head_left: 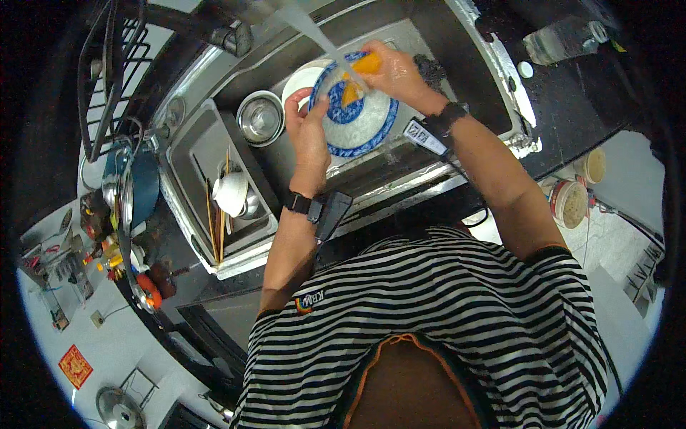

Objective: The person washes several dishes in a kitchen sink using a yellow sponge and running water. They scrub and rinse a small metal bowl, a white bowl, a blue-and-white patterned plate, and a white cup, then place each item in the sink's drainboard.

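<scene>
Over the large sink basin, a round white plate with a blue patterned rim and centre (364, 130) is held tilted. My left hand (309, 136) grips its left edge, thumb on the face. My right hand (401, 77) is closed on a yellow-orange sponge (368, 64), which is against the plate's upper face. Water (314, 32) streams down from above across the plate and sponge. Behind the plate, a plain white dish (294, 86) shows in part. A round metal bowl (260, 119) sits in the basin left of my left hand.
The small left basin holds a white bowl (230, 191) and chopsticks (212, 227). A dark scrubber (430, 70) lies right of my right hand. On the right counter are a clear bottle (564, 41) and a white cap (525, 69). A blue pot (143, 179) stands left.
</scene>
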The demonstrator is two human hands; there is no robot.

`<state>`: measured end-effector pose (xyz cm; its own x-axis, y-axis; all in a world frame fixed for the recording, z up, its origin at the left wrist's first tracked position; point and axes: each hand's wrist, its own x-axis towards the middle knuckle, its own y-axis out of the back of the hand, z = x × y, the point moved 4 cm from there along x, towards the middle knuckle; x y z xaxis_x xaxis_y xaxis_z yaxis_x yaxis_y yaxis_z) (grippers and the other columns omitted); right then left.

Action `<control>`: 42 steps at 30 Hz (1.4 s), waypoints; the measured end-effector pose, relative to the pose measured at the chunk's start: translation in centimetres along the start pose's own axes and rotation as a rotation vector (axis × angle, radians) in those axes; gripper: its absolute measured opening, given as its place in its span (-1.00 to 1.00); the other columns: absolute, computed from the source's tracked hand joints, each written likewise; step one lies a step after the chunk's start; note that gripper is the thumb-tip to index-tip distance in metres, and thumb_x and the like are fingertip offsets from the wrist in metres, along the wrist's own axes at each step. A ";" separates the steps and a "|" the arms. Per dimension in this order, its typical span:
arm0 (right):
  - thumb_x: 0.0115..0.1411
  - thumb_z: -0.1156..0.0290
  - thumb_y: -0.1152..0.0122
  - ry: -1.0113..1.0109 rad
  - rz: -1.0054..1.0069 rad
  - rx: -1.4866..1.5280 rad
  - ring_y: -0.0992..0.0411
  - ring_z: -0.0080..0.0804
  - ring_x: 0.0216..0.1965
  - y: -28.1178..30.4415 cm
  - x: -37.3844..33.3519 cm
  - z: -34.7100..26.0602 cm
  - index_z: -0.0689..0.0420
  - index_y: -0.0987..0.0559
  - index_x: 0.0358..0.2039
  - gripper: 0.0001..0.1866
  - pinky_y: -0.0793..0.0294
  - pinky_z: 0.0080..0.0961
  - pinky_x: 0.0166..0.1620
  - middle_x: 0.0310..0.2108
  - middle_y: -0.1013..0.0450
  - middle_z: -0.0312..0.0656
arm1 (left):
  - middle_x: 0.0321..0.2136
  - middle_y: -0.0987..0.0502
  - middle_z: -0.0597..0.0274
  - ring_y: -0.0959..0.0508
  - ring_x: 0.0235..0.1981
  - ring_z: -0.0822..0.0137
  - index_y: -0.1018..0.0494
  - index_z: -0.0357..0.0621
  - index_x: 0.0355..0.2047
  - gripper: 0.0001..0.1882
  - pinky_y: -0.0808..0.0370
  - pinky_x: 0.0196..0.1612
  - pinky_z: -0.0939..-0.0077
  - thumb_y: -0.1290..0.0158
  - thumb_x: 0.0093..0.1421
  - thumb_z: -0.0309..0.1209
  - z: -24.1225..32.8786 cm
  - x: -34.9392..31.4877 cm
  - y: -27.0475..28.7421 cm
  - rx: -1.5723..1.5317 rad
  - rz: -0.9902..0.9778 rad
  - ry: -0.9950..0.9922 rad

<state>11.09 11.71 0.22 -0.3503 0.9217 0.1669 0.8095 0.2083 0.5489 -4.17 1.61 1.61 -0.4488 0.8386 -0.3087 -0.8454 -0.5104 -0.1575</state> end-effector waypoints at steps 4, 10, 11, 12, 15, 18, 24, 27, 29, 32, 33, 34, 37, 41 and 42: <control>-0.05 0.29 -0.35 -0.540 0.254 0.664 -0.47 -0.43 -0.38 -2.7 -3.6 3.2 0.25 -0.42 -0.23 -0.56 -0.47 -0.57 -0.30 -0.35 -0.46 -0.16 | -0.33 -0.37 0.26 -0.35 -0.26 0.44 -0.27 -0.09 -0.23 -0.72 -0.27 -0.16 0.58 -0.10 0.08 -0.45 -0.1 -0.8 -1.6 -0.158 0.115 -0.182; 0.04 0.49 -0.17 -1.035 0.201 1.482 -0.47 -0.30 -0.29 -9.4 -8.5 3.4 0.27 -0.41 -0.19 -0.70 -0.48 -0.39 -0.24 -0.27 -0.45 -0.10 | -0.28 -0.29 0.24 -0.30 -0.25 0.43 -0.18 -0.09 -0.27 -0.72 -0.26 -0.18 0.53 -0.07 0.11 -0.48 -2.0 -0.8 -2.4 -0.011 0.186 -0.407; 0.05 0.49 -0.16 -1.150 0.166 1.530 -0.46 -0.27 -0.27 -10.1 -9.1 3.1 0.26 -0.41 -0.19 -0.71 -0.47 -0.35 -0.21 -0.26 -0.44 -0.10 | -0.28 -0.29 0.24 -0.30 -0.24 0.42 -0.17 -0.09 -0.26 -0.72 -0.27 -0.18 0.51 -0.07 0.11 -0.47 -2.2 -0.5 -2.4 0.018 0.173 -0.423; 0.05 0.49 -0.13 -1.149 0.145 1.546 -0.45 -0.22 -0.24 -10.2 -9.4 2.6 0.25 -0.41 -0.18 -0.71 -0.44 -0.27 -0.14 -0.26 -0.45 -0.11 | -0.28 -0.29 0.23 -0.30 -0.24 0.41 -0.17 -0.11 -0.26 -0.73 -0.27 -0.16 0.51 -0.05 0.12 -0.47 -2.3 -0.1 -2.0 0.009 0.219 -0.443; 0.04 0.50 -0.14 -1.039 -0.135 1.634 -0.45 -0.23 -0.25 -8.7 -9.8 0.8 0.24 -0.41 -0.20 -0.72 -0.47 -0.33 -0.18 -0.28 -0.44 -0.10 | -0.23 -0.34 0.15 -0.36 -0.21 0.31 -0.18 -0.17 -0.15 -0.72 -0.32 -0.10 0.44 0.03 0.17 -0.42 -3.2 0.9 0.1 -0.032 0.380 -0.255; -0.02 0.57 -0.16 -0.796 -0.373 1.491 -0.45 -0.29 -0.26 -4.3 -9.5 -0.6 0.22 -0.39 -0.18 -0.67 -0.50 -0.39 -0.22 -0.29 -0.43 -0.09 | -0.14 -0.36 0.06 -0.40 -0.15 0.22 -0.17 -0.19 -0.04 -0.65 -0.38 -0.11 0.34 0.06 0.19 -0.42 -5.3 1.7 1.8 -0.360 0.387 0.014; -0.08 0.64 -0.18 -0.096 0.179 0.646 -0.30 -0.41 -0.03 3.2 -8.2 -4.3 0.17 -0.27 -0.02 -0.45 -0.30 -0.51 0.03 -0.10 -0.30 -0.13 | -0.16 -0.41 -0.01 -0.50 -0.21 0.05 -0.25 -0.31 -0.07 -0.73 -0.58 -0.26 0.31 0.26 0.24 -0.49 -9.4 0.2 -0.5 -0.778 0.139 0.786; -0.12 0.51 -0.25 0.180 0.021 0.275 -0.23 -0.04 0.07 2.1 -8.4 -6.7 0.13 -0.30 0.02 -0.39 -0.22 -0.32 0.10 0.00 -0.26 0.00 | -0.20 -0.44 0.04 -0.51 -0.34 0.23 -0.22 -0.27 0.00 -0.63 -0.52 -0.43 0.58 0.17 0.23 -0.35 -9.4 -2.6 -2.3 -0.617 -0.048 0.780; -0.12 0.46 -0.26 0.318 0.085 0.070 -0.23 -0.04 0.06 1.7 -8.0 -7.0 0.13 -0.31 0.02 -0.38 -0.22 -0.34 0.09 0.01 -0.26 0.00 | -0.29 -0.45 0.11 -0.50 -0.51 0.34 -0.27 -0.22 -0.06 -0.69 -0.46 -0.59 0.67 0.15 0.22 -0.36 -9.3 -3.7 -2.8 -0.562 -0.172 0.792; 0.00 0.30 -0.18 0.197 0.141 0.098 -0.27 -0.15 0.03 1.8 -5.5 -4.6 0.13 -0.31 0.02 -0.46 -0.28 -0.40 0.05 0.00 -0.28 -0.02 | -0.46 -0.40 0.14 -0.35 -0.67 0.48 -0.28 -0.21 -0.15 -0.76 -0.29 -0.74 0.74 0.17 0.22 -0.37 -9.1 -3.8 -2.7 -0.904 -0.410 1.108; 0.04 0.28 -0.15 0.021 0.136 0.280 -0.30 -0.18 0.01 1.6 -4.4 -3.0 0.13 -0.32 0.01 -0.49 -0.30 -0.41 0.03 -0.01 -0.30 -0.04 | -0.55 -0.35 0.15 -0.21 -0.75 0.57 -0.27 -0.23 -0.24 -0.83 -0.16 -0.81 0.76 0.18 0.22 -0.39 -9.8 -3.8 -2.0 -0.741 -0.374 1.171; 0.07 0.26 -0.12 -0.140 0.116 0.452 -0.32 -0.22 0.00 1.3 -3.4 -1.5 0.14 -0.33 -0.01 -0.53 -0.32 -0.41 0.02 -0.03 -0.32 -0.06 | -0.57 -0.34 0.15 -0.20 -0.77 0.57 -0.26 -0.24 -0.25 -0.83 -0.15 -0.82 0.76 0.17 0.22 -0.40 -9.8 -3.7 -1.7 -0.724 -0.459 1.167; 0.21 0.17 0.04 -0.388 0.023 1.096 -0.36 -0.34 -0.05 0.4 -1.4 1.7 0.09 -0.35 0.01 -0.59 -0.33 -0.41 0.00 -0.02 -0.34 -0.18 | -0.62 -0.32 0.15 -0.14 -0.84 0.60 -0.26 -0.29 -0.32 -0.85 -0.09 -0.86 0.77 0.16 0.20 -0.43 -9.5 -3.2 -0.8 -0.563 -0.539 1.117; 0.21 0.05 0.08 -0.919 0.055 1.649 -0.36 -0.35 -0.05 -2.7 -3.9 3.5 0.06 -0.42 -0.04 -0.57 -0.36 -0.30 0.01 -0.08 -0.39 -0.16 | -0.71 -0.28 0.22 -0.12 -0.88 0.55 -0.26 -0.29 -0.35 -0.83 -0.05 -0.87 0.72 0.09 0.18 -0.40 -7.7 -2.9 -1.8 -0.381 -0.550 0.902; 0.23 0.05 0.14 -0.960 0.028 1.848 -0.33 -0.32 -0.02 -3.7 -4.7 3.0 0.06 -0.41 -0.03 -0.57 -0.32 -0.24 0.04 -0.06 -0.38 -0.17 | -0.72 -0.28 0.23 -0.11 -0.89 0.54 -0.27 -0.28 -0.34 -0.83 -0.05 -0.87 0.72 0.08 0.17 -0.39 -7.2 -2.5 -2.1 -0.277 -0.497 0.796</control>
<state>11.17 7.61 -5.02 -0.5252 0.6423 -0.5581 0.4376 -0.3587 -0.8246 0.74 -0.76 -4.03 0.3529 0.6488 -0.6742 -0.7416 -0.2454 -0.6244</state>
